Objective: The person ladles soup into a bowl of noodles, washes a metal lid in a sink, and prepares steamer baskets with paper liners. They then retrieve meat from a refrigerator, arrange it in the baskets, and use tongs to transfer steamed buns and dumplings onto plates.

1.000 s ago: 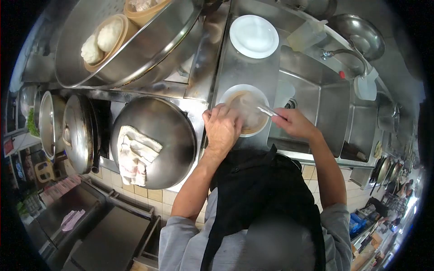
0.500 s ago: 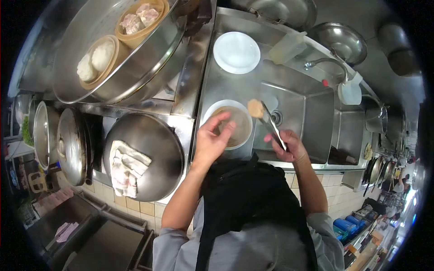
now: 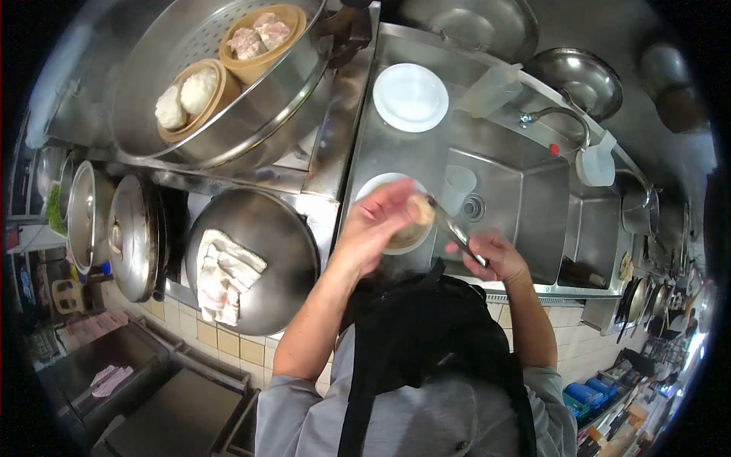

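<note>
My right hand is closed around the lower end of metal tongs, which point up and left over the edge of the sink. At their tip is a small, rounded, tan piece of food. The fingertips and thumb of my left hand meet at this piece from the left, slightly blurred. Under that hand stands a white bowl with brownish liquid in it, partly hidden by my fingers. A white plate lies farther back on the steel counter.
On the left, a large steamer holds bamboo baskets with buns and dumplings. Nearer is a domed lid with a cloth on it. To the right are a sink, a clear cup and a faucet.
My left hand has moved up and right from over the bowl to the tan piece. The tongs have shifted slightly, and the whole view has moved a little.
</note>
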Tool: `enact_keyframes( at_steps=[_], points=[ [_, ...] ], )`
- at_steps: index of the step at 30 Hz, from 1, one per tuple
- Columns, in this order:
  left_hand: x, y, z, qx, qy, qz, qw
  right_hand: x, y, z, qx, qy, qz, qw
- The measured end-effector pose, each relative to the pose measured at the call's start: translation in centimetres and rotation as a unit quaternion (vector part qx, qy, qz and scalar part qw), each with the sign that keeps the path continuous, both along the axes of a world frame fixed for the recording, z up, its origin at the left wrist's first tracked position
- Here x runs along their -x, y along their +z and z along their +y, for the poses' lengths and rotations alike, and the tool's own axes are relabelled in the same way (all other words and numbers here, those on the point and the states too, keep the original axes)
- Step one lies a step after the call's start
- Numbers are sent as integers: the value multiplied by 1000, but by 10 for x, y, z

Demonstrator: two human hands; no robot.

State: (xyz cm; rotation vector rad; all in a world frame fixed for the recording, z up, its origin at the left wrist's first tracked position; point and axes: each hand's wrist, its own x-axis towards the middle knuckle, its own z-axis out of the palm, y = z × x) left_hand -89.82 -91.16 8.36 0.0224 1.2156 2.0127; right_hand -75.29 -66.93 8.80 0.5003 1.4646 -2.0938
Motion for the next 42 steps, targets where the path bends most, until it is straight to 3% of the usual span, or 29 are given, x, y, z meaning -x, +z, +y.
enact_keyframes(
  at_steps=[2,3,5,6,8,9,11,14,17,20,24,28,30,33,35,40,42],
  points=[
    [3,-2,-21,36,105,76,991,17,8,-6,-41,-3,17,999],
    [5,2,-35,63,147,83,984,26,8,-6,-155,54,54,985],
    [4,6,-61,105,193,116,969,47,6,-10,-363,151,156,906],
    [0,6,-72,121,210,135,961,55,5,-14,-363,152,154,906],
    [-11,10,-90,166,209,143,953,65,1,-22,-489,218,237,811],
    [-17,12,-98,210,208,153,943,67,-5,-23,-488,221,237,810],
    [-30,4,-113,229,205,164,938,70,-25,-28,-544,207,314,750],
    [-42,-8,-123,250,205,189,927,77,-33,-29,-547,280,230,754],
    [-42,-16,-118,378,138,398,825,79,-34,-31,-541,288,260,746],
    [-30,-30,-102,388,109,446,799,84,-15,-35,-547,301,208,753],
    [-21,-27,-96,391,91,447,799,81,5,-31,-573,303,208,732],
    [-35,1,-125,350,-6,445,824,78,68,-30,-561,233,331,722],
    [-45,32,-142,274,-139,408,860,87,107,-26,-607,196,378,671],
    [-64,34,-165,133,-321,427,835,115,185,-38,-630,186,428,621],
    [-68,45,-183,98,-316,376,865,142,222,-56,-680,205,475,519],
    [-61,68,-230,102,-276,278,914,211,269,-124,-682,259,528,434],
    [-67,71,-239,203,-170,296,918,241,273,-150,-675,331,521,404]
  ],
)
